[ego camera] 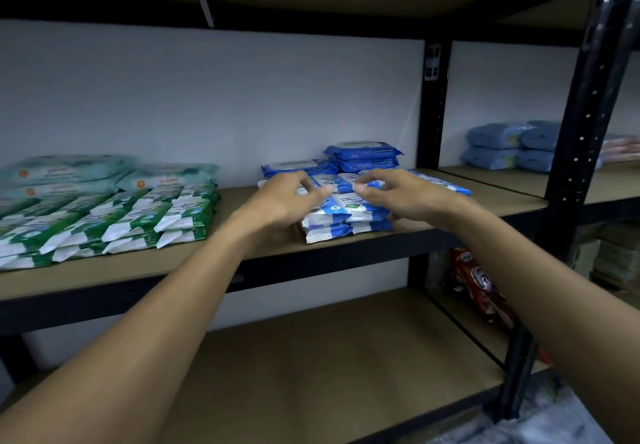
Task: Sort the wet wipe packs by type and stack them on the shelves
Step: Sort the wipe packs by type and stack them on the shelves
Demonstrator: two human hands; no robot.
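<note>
The blue packs [346, 215], small blue-and-white ones, sit in short stacks at the centre of the frame, on the middle shelf [242, 253] close to its front edge, with more of them running in a row toward the right behind the hands. The left hand [291, 198] is over the stacks' left side and the right hand [391, 194] over their right side. Both have bent fingers and thumbs turned inward toward each other. Whether either hand pinches a pack or only touches the top layer cannot be told. Just behind the stacks, against the wall [207, 97], lie darker blue lidded packs [363, 154], two high at the right and lower at the left. Well apart at the left of the frame, green packs [131, 218] lie in overlapping rows up to the shelf's front edge, with larger pale packs [69, 170] piled behind them. A bare strip of board separates the green and blue groups, under the left forearm. At the right, a black post [585, 114] stands at the front corner, and beyond it, in the next bay, rest light blue bundles [509, 146]. Below, the lower shelf [329, 357] shows bare board across the middle of the frame, and a red packet [478, 281] stands at lower right behind the right forearm. The upper shelf's underside closes the space overhead.
</note>
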